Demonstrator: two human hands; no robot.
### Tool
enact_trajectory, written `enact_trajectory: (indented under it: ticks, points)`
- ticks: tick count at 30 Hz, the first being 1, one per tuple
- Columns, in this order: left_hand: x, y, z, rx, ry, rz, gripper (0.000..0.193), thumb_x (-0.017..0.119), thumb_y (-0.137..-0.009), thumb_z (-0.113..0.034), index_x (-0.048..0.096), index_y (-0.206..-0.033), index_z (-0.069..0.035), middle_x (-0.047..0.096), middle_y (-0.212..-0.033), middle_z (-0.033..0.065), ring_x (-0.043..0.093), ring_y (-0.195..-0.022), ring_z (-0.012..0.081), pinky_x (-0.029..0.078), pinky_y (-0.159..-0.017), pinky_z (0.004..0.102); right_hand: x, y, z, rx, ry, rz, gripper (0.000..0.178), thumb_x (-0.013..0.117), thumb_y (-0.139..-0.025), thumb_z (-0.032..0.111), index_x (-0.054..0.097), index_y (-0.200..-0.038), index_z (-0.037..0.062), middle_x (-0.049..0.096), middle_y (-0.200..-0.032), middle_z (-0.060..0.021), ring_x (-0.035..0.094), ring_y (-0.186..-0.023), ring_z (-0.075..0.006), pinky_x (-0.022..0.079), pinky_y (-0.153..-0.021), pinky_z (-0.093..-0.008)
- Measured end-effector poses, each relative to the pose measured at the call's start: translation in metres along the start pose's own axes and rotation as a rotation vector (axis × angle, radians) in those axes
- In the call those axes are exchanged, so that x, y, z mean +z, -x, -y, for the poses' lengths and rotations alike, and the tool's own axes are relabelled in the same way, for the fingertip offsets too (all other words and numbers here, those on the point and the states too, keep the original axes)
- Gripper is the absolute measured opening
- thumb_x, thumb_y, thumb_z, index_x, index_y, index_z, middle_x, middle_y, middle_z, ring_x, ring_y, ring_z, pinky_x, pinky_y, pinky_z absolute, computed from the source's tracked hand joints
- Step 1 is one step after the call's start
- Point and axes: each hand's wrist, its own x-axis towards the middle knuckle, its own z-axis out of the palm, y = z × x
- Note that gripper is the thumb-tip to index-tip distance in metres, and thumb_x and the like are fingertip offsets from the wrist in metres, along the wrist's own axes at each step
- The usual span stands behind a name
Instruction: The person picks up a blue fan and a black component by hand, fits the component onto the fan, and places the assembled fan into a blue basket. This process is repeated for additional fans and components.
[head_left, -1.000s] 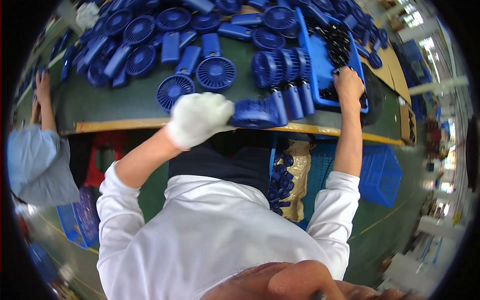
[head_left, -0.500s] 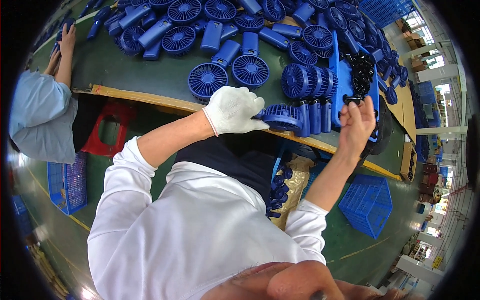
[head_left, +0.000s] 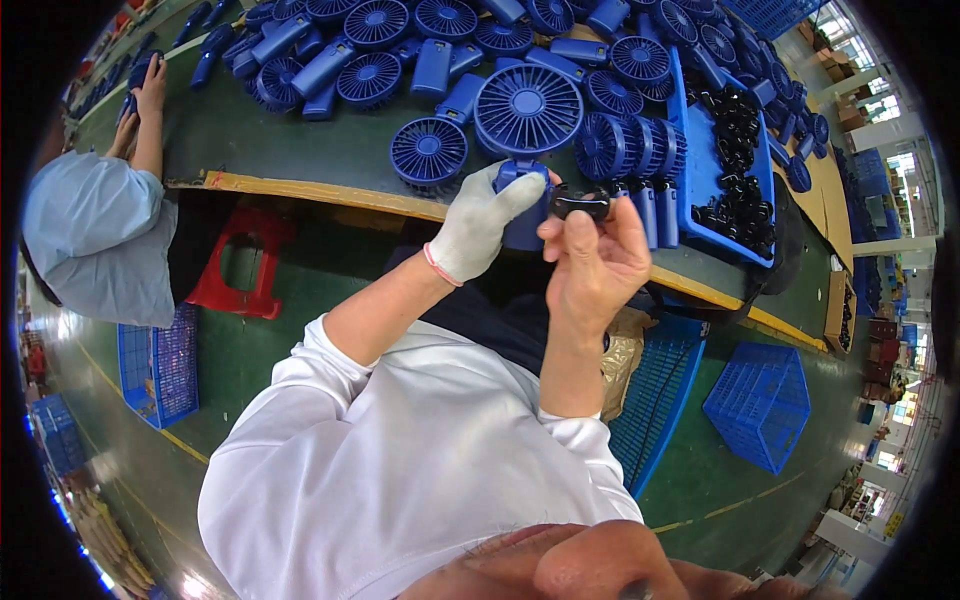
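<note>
My left hand (head_left: 473, 228), in a white glove, grips a dark blue handheld fan (head_left: 528, 110) by its handle, with the round grille pointing up and away from me. My bare right hand (head_left: 592, 280) pinches a small glossy black curved part (head_left: 582, 203) between thumb and fingers, close beside the fan's handle. Whether the part touches the handle, I cannot tell. A row of similar fans (head_left: 650, 150) stands just right of the held one. Beyond them, a light blue tray (head_left: 703, 172) contains many black parts (head_left: 738, 150) like the one I hold.
A heap of blue fans (head_left: 400, 50) covers the far side of the green worktable (head_left: 290, 150). One loose fan (head_left: 428, 150) lies near my glove. A co-worker (head_left: 100, 230) works at the left by a red stool (head_left: 245, 265). Blue crates (head_left: 760, 405) stand on the floor.
My left hand has lifted a fan from the table edge and turned its grille upward. My right hand has moved left from the tray to the fan's handle, carrying the black part.
</note>
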Motion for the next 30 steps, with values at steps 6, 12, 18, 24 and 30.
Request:
enact_trajectory:
  ticks: [6, 12, 18, 24, 30]
  points:
    - [-0.02, -0.003, 0.0, 0.374, -0.477, 0.039, 0.044, 0.056, -0.089, -0.04, 0.067, -0.084, 0.003, 0.062, -0.063, 0.0114, 0.058, -0.057, 0.0186, 0.046, -0.057, 0.0328, 0.005, 0.018, -0.023, -0.049, 0.27, 0.003, 0.027, 0.073, -0.084, -0.001, 0.061, -0.106, -0.0083, 0.06, -0.088, -0.0077, 0.064, -0.066, -0.0135, 0.049, -0.052, -0.0203]
    - [-0.018, -0.003, -0.02, 0.194, -0.806, -0.009, 0.04, 0.074, -0.071, -0.038, 0.069, -0.077, 0.0, 0.065, -0.065, 0.0107, 0.06, -0.058, 0.0156, 0.048, -0.058, 0.0296, -0.017, 0.01, -0.043, -0.307, 0.46, 0.054, 0.027, 0.079, -0.08, 0.005, 0.065, -0.1, -0.0053, 0.061, -0.092, -0.009, 0.055, -0.072, -0.0105, 0.044, -0.055, -0.0209]
    - [-0.019, 0.0, -0.01, 0.211, -0.814, 0.029, 0.041, 0.071, -0.075, -0.04, 0.067, -0.075, 0.001, 0.062, -0.062, 0.0137, 0.063, -0.056, 0.0211, 0.048, -0.055, 0.0322, -0.025, 0.004, -0.048, -0.525, 0.771, 0.195, 0.023, 0.081, -0.076, 0.006, 0.064, -0.088, -0.0029, 0.06, -0.089, -0.0098, 0.05, -0.058, -0.0114, 0.039, -0.049, -0.0208]
    - [-0.029, -0.005, 0.002, 0.335, -0.9, -0.051, 0.046, 0.071, -0.077, -0.042, 0.068, -0.075, 0.004, 0.062, -0.061, 0.0185, 0.064, -0.057, 0.0306, 0.048, -0.054, 0.0338, -0.039, 0.01, -0.044, -0.161, 0.484, 0.216, 0.031, 0.081, -0.079, 0.016, 0.066, -0.097, -0.0046, 0.061, -0.098, -0.0107, 0.058, -0.07, -0.0121, 0.046, -0.055, -0.0198]
    - [-0.014, 0.007, 0.006, 0.019, -0.516, 0.232, 0.049, 0.052, -0.093, -0.045, 0.064, -0.083, 0.002, 0.064, -0.066, 0.0085, 0.063, -0.06, 0.0167, 0.05, -0.059, 0.0313, -0.026, 0.014, -0.037, 0.381, 0.242, 0.144, 0.072, 0.037, -0.099, 0.06, 0.062, -0.115, -0.0043, 0.063, -0.086, -0.006, 0.056, -0.062, -0.0074, 0.04, -0.048, -0.0184]
